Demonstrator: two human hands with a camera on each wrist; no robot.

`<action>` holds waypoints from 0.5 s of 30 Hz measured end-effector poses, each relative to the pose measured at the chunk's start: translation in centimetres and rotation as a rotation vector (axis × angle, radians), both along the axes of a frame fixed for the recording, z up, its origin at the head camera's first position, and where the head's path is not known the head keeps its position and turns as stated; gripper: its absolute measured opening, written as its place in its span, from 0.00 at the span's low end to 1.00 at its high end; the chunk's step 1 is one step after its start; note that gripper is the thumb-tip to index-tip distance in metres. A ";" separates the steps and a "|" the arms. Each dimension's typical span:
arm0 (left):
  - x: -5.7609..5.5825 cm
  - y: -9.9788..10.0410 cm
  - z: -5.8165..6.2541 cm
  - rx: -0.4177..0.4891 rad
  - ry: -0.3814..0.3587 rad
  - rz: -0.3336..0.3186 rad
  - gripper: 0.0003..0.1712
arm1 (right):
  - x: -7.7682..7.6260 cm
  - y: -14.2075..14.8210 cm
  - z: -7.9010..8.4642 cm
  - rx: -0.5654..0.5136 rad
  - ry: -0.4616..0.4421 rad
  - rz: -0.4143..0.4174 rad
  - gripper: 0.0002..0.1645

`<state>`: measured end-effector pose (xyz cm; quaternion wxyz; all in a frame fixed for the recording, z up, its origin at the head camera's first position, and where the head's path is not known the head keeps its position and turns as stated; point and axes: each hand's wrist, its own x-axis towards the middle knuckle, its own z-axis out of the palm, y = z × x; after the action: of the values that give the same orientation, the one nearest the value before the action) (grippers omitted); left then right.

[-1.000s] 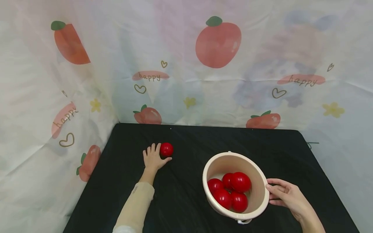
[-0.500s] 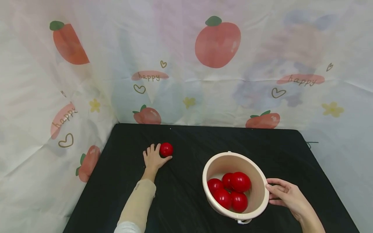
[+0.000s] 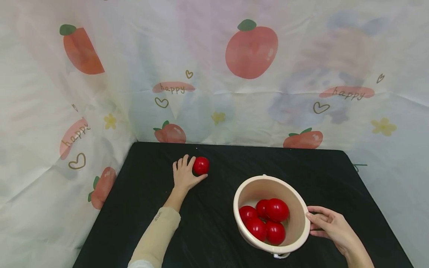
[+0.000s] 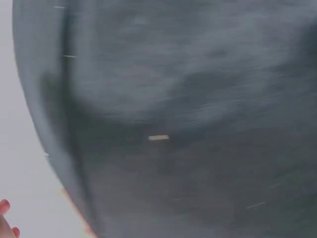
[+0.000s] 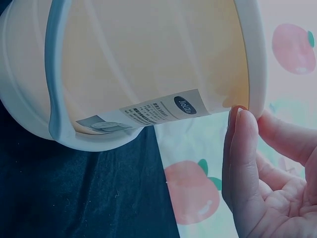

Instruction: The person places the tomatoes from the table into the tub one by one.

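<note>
A shiny red ball [image 3: 201, 165] sits between the thumb and index finger of my left hand [image 3: 185, 178], which holds it over the back left of the black table. Only fingertips [image 4: 5, 207] show in the left wrist view's lower corner; the ball is out of that view. A cream bucket [image 3: 238, 223] stands at the right with several red balls [image 3: 276, 209] inside. My right hand [image 3: 331, 225] pinches the bucket's right rim between thumb and fingers. In the right wrist view the thumb and fingers [image 5: 245, 153] meet at the rim, beside a label [image 5: 163, 109].
The black-covered table [image 3: 207, 216] runs to a white patterned curtain [image 3: 214, 67] at the back and left. A light handle [image 5: 55, 69] hangs on the bucket's side. A small pale speck [image 4: 158, 137] lies on the black cloth.
My left hand and the red ball have moved together to the right and upward in the head view. The right hand and bucket stay in place.
</note>
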<state>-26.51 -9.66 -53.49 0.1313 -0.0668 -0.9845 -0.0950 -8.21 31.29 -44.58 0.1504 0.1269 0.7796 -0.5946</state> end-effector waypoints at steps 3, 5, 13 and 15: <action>0.1 1.4 2.2 -0.060 0.074 -0.063 0.46 | 0.0 0.0 0.0 -0.003 0.000 0.003 0.32; 0.4 2.4 3.8 -0.087 0.127 -0.110 0.46 | 0.0 0.0 0.0 -0.007 -0.001 0.002 0.32; 2.6 7.0 8.3 -0.115 0.343 -0.356 0.44 | 0.0 0.0 0.0 -0.011 -0.004 0.000 0.31; 3.3 8.1 9.1 -0.110 0.369 -0.426 0.43 | 0.0 0.0 0.0 -0.010 -0.005 0.000 0.32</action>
<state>-23.16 -1.55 -44.43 0.2813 -0.2952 -0.9115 -0.0529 -8.21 31.33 -44.61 0.1529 0.1275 0.7762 -0.5982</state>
